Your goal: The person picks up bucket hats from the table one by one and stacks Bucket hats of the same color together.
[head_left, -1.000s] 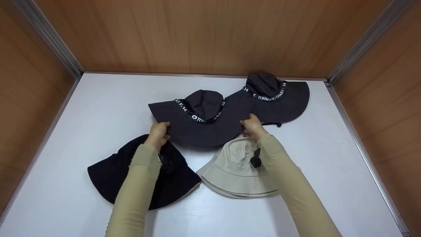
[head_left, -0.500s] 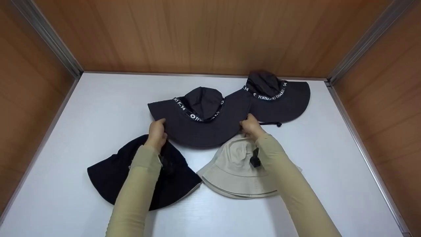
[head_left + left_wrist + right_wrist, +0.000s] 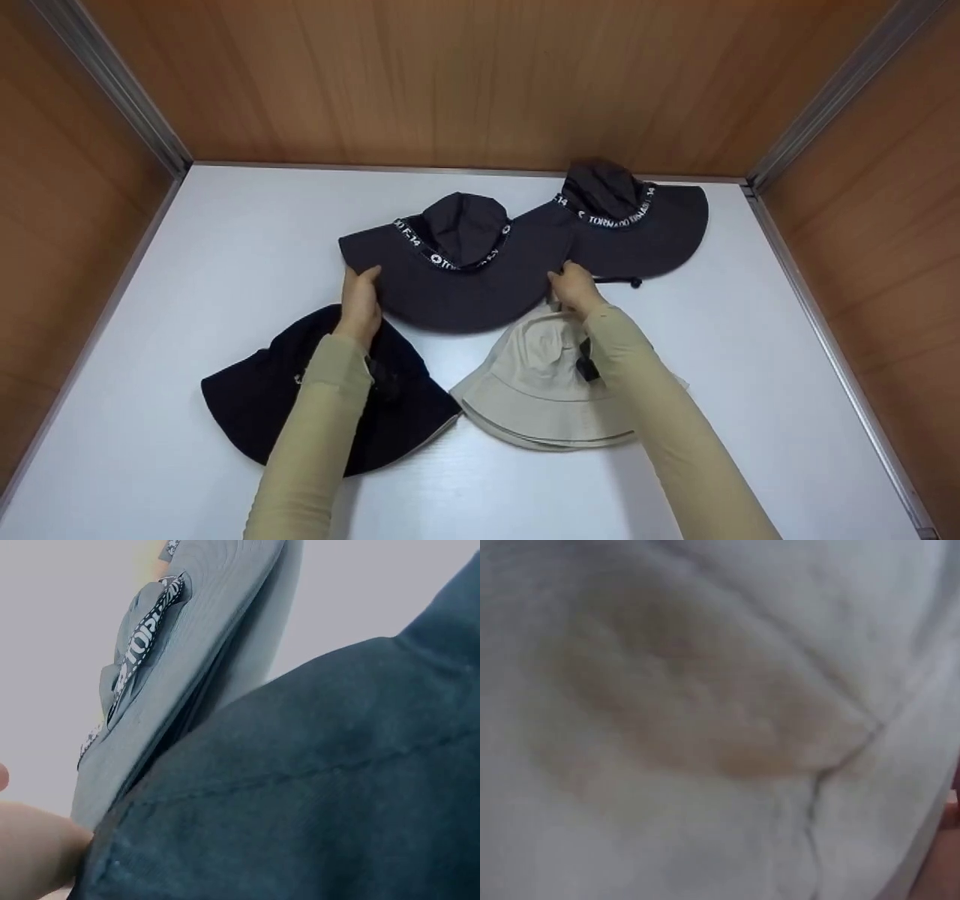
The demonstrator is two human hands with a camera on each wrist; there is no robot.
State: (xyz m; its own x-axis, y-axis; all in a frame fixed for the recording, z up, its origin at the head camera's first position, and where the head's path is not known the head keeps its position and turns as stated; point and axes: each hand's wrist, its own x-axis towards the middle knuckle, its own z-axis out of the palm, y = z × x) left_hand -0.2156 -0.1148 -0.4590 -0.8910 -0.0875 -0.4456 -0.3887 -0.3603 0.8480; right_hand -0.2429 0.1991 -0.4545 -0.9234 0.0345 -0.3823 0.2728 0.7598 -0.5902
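A dark grey wide-brimmed sun hat (image 3: 457, 296), with white lettering around its crown, lies in the middle, brim toward me. My left hand (image 3: 358, 307) holds the left part of that brim, thumb over the upper side. At the brim's right front edge, my right hand (image 3: 576, 289) pinches the fabric. In the left wrist view, a finger (image 3: 37, 847) meets the brim edge of the grey hat (image 3: 142, 742). Below my left hand lies a black bucket hat (image 3: 247, 401); a beige bucket hat (image 3: 547, 412) sits under my right forearm and fills the blurred right wrist view.
A second dark grey sun hat (image 3: 637, 244) lies at the back right, touching the held hat's brim, with a cord end (image 3: 636, 283) sticking out. Wooden panels (image 3: 465, 82) wall in the white table (image 3: 135, 330) at the back and both sides.
The crown of the held sun hat has shifted slightly toward the back. My left hand has moved a little forward along the brim, its fingers repositioned. My right hand has hardly moved.
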